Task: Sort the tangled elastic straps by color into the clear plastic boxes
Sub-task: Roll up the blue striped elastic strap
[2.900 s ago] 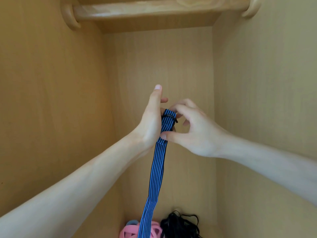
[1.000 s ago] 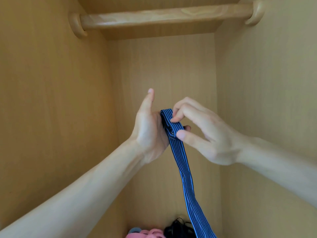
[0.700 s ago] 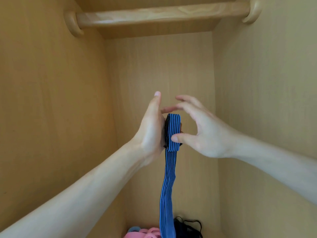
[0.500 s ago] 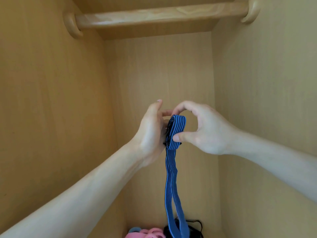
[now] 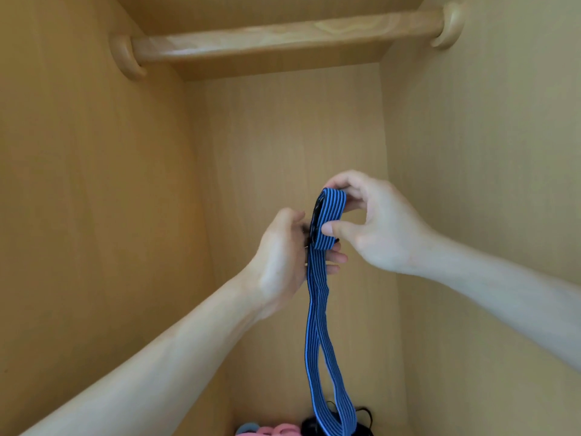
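Pinched mid-frame by the left hand [image 5: 283,262] and right hand [image 5: 377,225], the blue striped elastic strap [image 5: 317,309] was seemingly being folded, with boxing likely due next.

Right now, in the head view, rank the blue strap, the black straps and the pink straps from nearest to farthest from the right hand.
1. The blue strap: its top fold is pinched in the right hand.
2. The black straps: far below, at the bottom edge.
3. The pink straps: bottom edge too, just left of the black, so only slightly farther.
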### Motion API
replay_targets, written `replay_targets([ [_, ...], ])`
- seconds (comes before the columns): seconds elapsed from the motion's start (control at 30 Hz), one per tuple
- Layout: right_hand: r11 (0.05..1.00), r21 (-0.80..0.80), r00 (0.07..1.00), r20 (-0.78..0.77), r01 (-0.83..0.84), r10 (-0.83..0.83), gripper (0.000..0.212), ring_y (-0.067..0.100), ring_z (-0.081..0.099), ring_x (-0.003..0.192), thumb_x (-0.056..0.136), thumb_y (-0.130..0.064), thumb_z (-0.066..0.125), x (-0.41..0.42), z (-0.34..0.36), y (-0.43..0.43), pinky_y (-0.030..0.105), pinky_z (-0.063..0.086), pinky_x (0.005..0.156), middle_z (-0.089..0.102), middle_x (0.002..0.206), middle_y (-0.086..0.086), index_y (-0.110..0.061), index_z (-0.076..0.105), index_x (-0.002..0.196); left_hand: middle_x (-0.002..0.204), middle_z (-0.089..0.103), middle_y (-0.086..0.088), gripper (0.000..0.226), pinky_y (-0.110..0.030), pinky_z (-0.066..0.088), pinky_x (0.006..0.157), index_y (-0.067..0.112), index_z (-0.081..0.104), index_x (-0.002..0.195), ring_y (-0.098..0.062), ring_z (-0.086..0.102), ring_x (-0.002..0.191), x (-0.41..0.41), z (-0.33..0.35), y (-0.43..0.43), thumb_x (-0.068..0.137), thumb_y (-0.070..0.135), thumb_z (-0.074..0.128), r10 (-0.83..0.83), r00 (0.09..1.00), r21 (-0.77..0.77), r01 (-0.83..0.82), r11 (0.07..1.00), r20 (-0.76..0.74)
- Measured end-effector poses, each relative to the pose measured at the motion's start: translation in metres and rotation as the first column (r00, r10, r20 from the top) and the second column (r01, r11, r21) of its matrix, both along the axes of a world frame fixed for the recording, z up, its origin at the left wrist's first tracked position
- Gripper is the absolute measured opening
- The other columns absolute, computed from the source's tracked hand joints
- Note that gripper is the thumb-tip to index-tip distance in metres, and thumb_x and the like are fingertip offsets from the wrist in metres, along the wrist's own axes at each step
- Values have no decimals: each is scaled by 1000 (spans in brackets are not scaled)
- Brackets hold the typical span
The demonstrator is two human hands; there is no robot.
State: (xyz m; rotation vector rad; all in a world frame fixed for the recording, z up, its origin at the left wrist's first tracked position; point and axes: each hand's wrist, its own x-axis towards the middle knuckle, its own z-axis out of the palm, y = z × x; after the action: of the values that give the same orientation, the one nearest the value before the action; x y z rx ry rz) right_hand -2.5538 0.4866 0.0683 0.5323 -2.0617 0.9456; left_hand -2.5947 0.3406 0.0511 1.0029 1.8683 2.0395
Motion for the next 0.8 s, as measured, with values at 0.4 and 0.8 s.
replay_targets([
  [0.4, 993, 62, 975, -208, 99, -84, 42, 3, 63, 97, 82, -3, 76, -5, -2, 10, 32, 51, 93, 66, 100, -13, -25, 53, 110, 96, 75, -18, 25, -35, 62, 79, -7, 54, 122, -27, 74, 83, -5, -5, -5, 107, 4, 38, -18, 998, -116, 10, 993, -65],
  [0.8, 925, 358, 923, -385, 129, 21, 36, 24, 56, 98, 78, 7, 67, -4, -6, 10, 44, 47, 85, 57, 103, -1, -11, 52, 106, 113, 49, -18, 41, -42, 53, 93, 5, 54, 125, -35, 54, 103, 2, 11, -16, 90, 27, 56, -304, 952, 20, 304, 952, 11],
])
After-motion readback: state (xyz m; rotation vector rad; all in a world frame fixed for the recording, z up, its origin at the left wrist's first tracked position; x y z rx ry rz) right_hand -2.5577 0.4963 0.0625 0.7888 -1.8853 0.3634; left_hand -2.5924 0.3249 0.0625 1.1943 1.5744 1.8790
